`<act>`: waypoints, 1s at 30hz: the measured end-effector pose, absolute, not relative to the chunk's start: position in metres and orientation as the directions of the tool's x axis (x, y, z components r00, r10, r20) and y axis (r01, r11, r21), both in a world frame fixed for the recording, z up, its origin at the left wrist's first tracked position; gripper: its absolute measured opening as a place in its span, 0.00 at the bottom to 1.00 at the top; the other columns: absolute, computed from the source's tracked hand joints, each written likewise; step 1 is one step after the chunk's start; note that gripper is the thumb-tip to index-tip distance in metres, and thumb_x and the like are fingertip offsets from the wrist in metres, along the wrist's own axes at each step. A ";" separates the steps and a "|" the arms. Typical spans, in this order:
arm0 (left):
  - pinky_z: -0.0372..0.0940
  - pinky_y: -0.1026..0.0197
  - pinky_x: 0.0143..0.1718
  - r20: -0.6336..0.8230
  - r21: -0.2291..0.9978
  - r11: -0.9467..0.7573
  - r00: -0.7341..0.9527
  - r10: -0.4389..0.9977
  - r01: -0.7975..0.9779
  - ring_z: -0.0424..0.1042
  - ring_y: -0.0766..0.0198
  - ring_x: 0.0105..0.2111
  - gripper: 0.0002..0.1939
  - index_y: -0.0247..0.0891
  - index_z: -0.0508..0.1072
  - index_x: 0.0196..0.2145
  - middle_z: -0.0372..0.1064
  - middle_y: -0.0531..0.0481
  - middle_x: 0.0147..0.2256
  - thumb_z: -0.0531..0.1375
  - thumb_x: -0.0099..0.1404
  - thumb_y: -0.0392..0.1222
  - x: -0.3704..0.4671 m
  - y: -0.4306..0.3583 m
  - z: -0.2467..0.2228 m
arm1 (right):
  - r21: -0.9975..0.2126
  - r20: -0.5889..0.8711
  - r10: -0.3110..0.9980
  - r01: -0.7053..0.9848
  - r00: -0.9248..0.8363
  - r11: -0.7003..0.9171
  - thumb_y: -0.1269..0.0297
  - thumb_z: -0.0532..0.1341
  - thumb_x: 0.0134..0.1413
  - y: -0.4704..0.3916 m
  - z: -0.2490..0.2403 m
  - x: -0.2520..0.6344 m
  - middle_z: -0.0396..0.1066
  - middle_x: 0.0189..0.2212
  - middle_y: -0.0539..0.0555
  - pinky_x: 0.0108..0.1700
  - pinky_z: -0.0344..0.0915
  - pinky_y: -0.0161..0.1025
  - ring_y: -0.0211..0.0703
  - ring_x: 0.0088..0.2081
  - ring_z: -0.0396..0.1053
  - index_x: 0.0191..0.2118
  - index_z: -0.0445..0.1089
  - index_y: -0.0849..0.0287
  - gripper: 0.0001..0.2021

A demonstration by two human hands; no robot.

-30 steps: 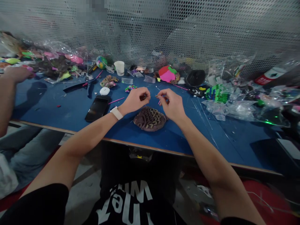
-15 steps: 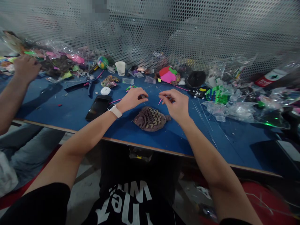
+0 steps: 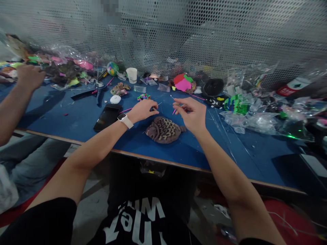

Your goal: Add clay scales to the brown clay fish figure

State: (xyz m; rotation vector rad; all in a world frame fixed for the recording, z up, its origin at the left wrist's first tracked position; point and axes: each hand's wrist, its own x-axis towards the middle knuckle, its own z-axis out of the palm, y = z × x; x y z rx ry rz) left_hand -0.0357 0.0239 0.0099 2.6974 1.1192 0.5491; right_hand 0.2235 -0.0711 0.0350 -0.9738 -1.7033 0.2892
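A brown clay fish (image 3: pixel 165 130) with rows of pale curved scales lies flat on the blue table, just in front of my hands. My left hand (image 3: pixel 145 110), wearing a pale-strapped watch (image 3: pixel 124 119), is pinched beyond the fish's left part. A thin needle-like bit (image 3: pixel 159 103) sticks out by its fingertips; what they hold is mostly hidden. To the right, my right hand (image 3: pixel 193 113) has thumb and fingers closed above the table. The end of a thin pink stick (image 3: pixel 174 111) shows under its fingers, and a small white tip (image 3: pixel 171 96) appears beyond them.
A black phone (image 3: pixel 107 117), a white case (image 3: pixel 115 99) and pliers (image 3: pixel 98 92) lie left. Behind stand a white cup (image 3: pixel 131 75) and colourful clay pieces (image 3: pixel 183 82). Plastic bags (image 3: pixel 263 119) and clear thin rods (image 3: pixel 224 136) lie right. Another person's hand (image 3: pixel 30 76) reaches in at far left.
My left hand has lowered slightly and shifted left, and the thin bit at its fingertips now points up to the right rather than down. My right hand stays almost in place.
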 end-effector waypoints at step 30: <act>0.28 0.23 0.84 0.244 0.459 -0.796 0.806 0.540 0.394 0.57 0.41 0.80 0.22 0.43 0.86 0.46 0.75 0.43 0.66 0.54 0.84 0.55 -0.018 -0.007 0.011 | -0.525 0.738 0.658 0.486 -0.149 0.698 0.66 0.73 0.69 -0.070 0.033 0.225 0.88 0.40 0.51 0.32 0.78 0.42 0.43 0.28 0.81 0.46 0.89 0.48 0.06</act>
